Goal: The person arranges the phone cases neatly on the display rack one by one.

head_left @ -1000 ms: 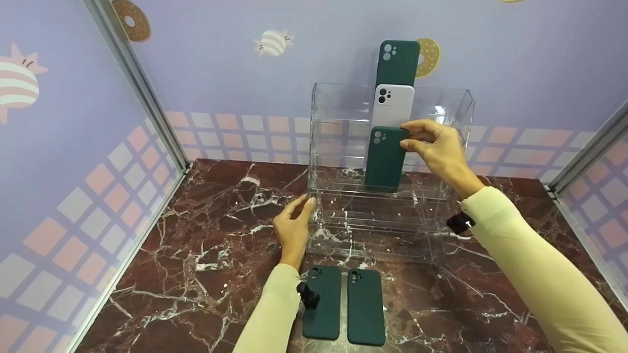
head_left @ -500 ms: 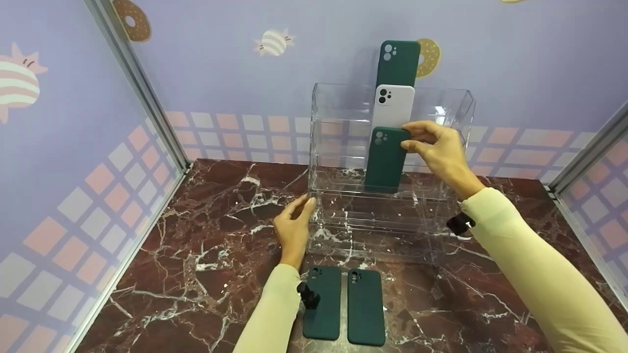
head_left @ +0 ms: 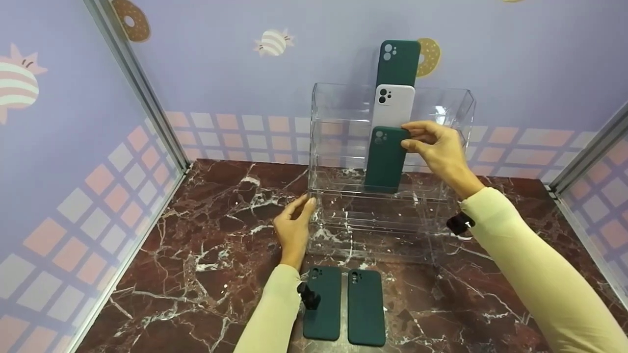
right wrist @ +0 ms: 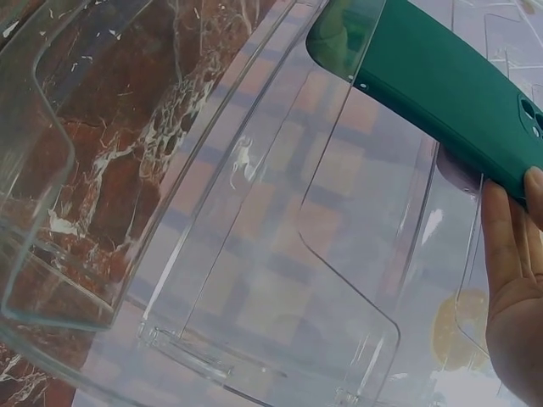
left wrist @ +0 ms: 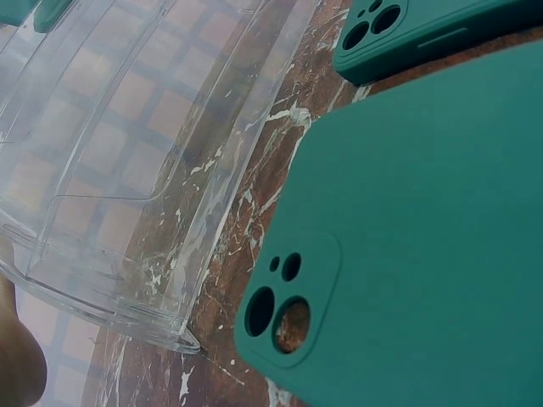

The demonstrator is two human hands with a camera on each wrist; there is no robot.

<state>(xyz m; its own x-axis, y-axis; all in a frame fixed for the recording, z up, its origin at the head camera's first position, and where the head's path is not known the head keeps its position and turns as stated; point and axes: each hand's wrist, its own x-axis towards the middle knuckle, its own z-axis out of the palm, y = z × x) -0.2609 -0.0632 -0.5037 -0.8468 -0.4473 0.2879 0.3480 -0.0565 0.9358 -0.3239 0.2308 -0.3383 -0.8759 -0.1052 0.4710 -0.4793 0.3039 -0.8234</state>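
My right hand (head_left: 441,149) pinches the upper right corner of a dark green phone case (head_left: 385,164), thumb in front and fingers behind. The case stands upright in a tier of a clear stepped display rack (right wrist: 280,280). Behind it in the head view, a white phone case (head_left: 391,110) and another green phone case (head_left: 398,66) stand in higher tiers, in one column. My left hand (head_left: 293,226) holds the rack's left side edge between thumb and fingers; its fingertips are partly hidden there. In the left wrist view only a thumb (left wrist: 19,360) shows beside the rack.
Two more green phone cases, one left (head_left: 326,318) and one right (head_left: 366,309), lie flat side by side in front of the rack on the red marble-patterned table (head_left: 206,245). Patterned panels (head_left: 221,73) enclose the table behind and at both sides.
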